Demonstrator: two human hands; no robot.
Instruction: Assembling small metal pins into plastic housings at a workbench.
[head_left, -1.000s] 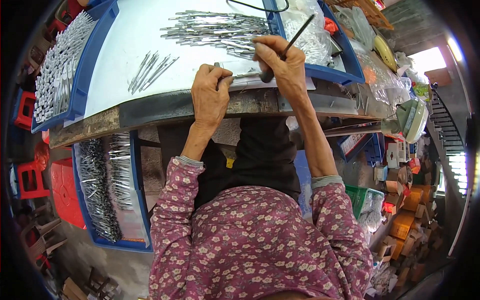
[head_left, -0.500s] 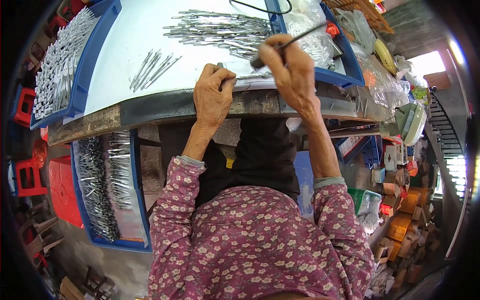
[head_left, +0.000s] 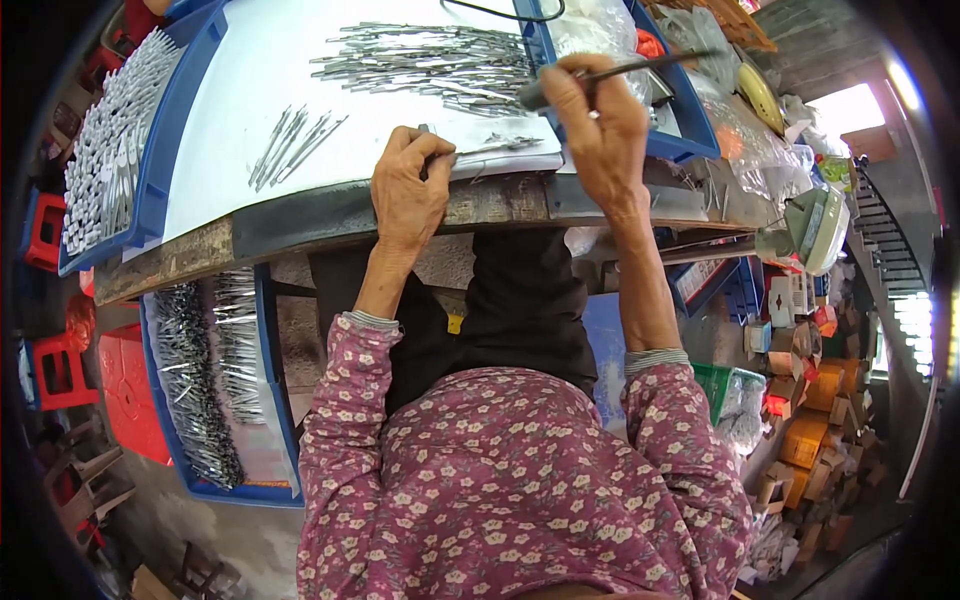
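Observation:
My left hand (head_left: 410, 190) is closed at the table's front edge, fingers pinched round a small dark piece whose tip shows above the forefinger. Most of that piece is hidden. To its right, thin metal bits (head_left: 500, 144) lie on the white sheet (head_left: 220, 140). My right hand (head_left: 610, 145) is raised to the right, wrapped round a dark tool (head_left: 650, 65) with a thick blunt end at the left and a long slim shaft at the right. Its exact kind is unclear. Beyond the hands spreads a pile of slim metal rods (head_left: 420, 62); a smaller group (head_left: 292, 148) lies left.
A blue tray (head_left: 160, 185) of upright pale rods stands at the left. At the right, another blue tray (head_left: 690, 148) holds clear plastic bags. A lower blue tray (head_left: 285, 440) with dark and silver rods sits below the table, beside red stools (head_left: 62, 370).
My right hand has moved slightly right, and the tool has tilted closer to level. My left hand has shifted a little left along with the whole view, still closed.

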